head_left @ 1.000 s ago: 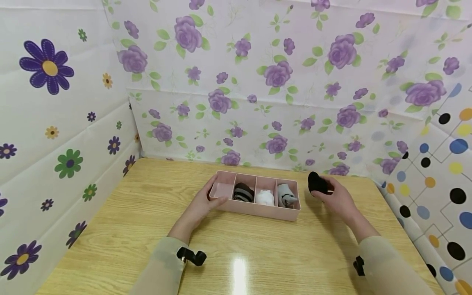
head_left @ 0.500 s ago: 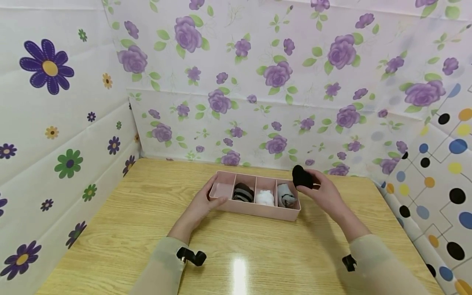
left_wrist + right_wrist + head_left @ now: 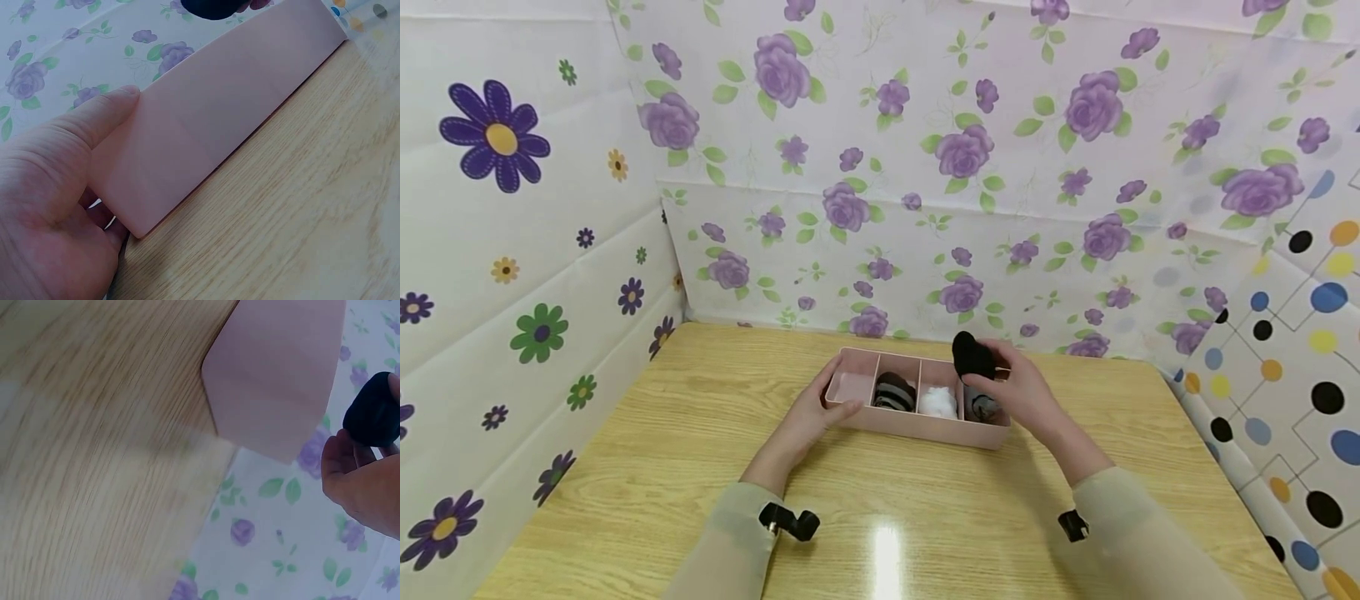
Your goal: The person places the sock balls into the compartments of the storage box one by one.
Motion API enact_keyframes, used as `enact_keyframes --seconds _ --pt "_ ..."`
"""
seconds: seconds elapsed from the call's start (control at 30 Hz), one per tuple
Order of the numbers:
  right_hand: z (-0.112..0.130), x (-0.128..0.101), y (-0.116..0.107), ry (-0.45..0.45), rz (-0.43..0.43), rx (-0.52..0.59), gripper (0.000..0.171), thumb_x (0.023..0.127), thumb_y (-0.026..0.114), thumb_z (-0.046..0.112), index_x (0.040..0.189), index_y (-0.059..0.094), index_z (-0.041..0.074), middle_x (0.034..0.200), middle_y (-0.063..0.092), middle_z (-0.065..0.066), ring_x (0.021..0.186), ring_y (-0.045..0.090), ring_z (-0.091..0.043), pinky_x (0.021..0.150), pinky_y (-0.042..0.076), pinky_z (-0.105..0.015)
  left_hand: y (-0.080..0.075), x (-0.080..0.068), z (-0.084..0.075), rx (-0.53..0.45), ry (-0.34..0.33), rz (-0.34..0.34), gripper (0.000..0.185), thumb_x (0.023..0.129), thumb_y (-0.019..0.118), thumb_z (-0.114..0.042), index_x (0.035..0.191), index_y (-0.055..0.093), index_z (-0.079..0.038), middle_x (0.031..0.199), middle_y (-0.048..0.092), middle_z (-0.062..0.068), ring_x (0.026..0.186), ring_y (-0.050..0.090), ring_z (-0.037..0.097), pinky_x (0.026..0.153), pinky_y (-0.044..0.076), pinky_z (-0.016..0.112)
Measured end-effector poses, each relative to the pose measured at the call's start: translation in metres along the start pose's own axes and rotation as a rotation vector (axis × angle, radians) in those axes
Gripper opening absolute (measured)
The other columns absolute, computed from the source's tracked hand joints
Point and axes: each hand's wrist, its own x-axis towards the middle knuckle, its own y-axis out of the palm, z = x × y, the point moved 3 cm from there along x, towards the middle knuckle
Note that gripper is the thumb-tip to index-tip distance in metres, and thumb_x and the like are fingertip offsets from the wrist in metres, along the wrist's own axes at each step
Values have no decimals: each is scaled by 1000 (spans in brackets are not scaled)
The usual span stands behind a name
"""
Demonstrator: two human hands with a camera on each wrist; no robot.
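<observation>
**Black sock bundle held over right end of organizer**

Your right hand (image 3: pixel 1026 396) has its grip closed around a rolled black sock bundle (image 3: pixel 973 356), fingers curled on it, thumb side toward you. The bundle is off the surface, hanging above the far edge of the pink divided organizer (image 3: pixel 917 427), over the boundary between its two right compartments. The right wrist view shows the same: bundle (image 3: pixel 373 418) pinched at the fingertips, clear of the organizer's end wall (image 3: pixel 275 375).

Your left hand (image 3: pixel 811 419) is on the organizer's left end. Thumb lies flat along the near wall, fingers wrap the end; the left wrist view shows the thumb (image 3: pixel 94 122) pressed on the pink wall (image 3: pixel 212 119). Call it a light holding grip, not a tight one.

Organizer sits mid-surface toward the far side, long axis left to right, four compartments:
- leftmost: looks empty, pink floor showing
- second: dark striped sock roll (image 3: pixel 895 392)
- third: white sock roll (image 3: pixel 938 402)
- rightmost: grey sock roll (image 3: pixel 981 406), partly hidden behind your right hand

Wooden surface (image 3: pixel 662 467) underneath, with glare near its near edge. Floral-print panels stand behind and on the left, a dotted panel on the right.
</observation>
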Motion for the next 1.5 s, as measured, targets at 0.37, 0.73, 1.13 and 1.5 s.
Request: enact_keyframes --seconds 0.37,0.73,1.13,1.5 --pt "24 15 40 -17 58 0 68 103 83 31 163 53 19 144 66 -10 125 66 -33 104 56 -54 -2 2 1 13 12 5 97 104 81 -19 179 21 -31 183 15 14 157 38 39 122 40 53" --pt "44 31 74 -28 104 -20 70 103 82 39 164 53 20 141 68 -7 122 66 -28 100 58 -49 -2 1 -1 12 9 0 97 103 82 -20 179 23 -30 183 16 15 160 33 39 126 35 56" --pt "55 44 107 -19 151 -52 77 104 80 45 168 48 16 141 67 -7 121 66 -25 101 59 -51 -2 1 0 24 -9 5 97 104 82 -24 178 22 -37 183 18 12 155 43 41 122 42 60" --pt "58 50 126 -11 140 -38 72 105 80 40 166 50 15 142 66 -12 120 67 -29 99 60 -49 -2 1 2 1 -17 10 95 105 81 -21 178 21 -34 184 14 5 145 54 41 115 49 51"
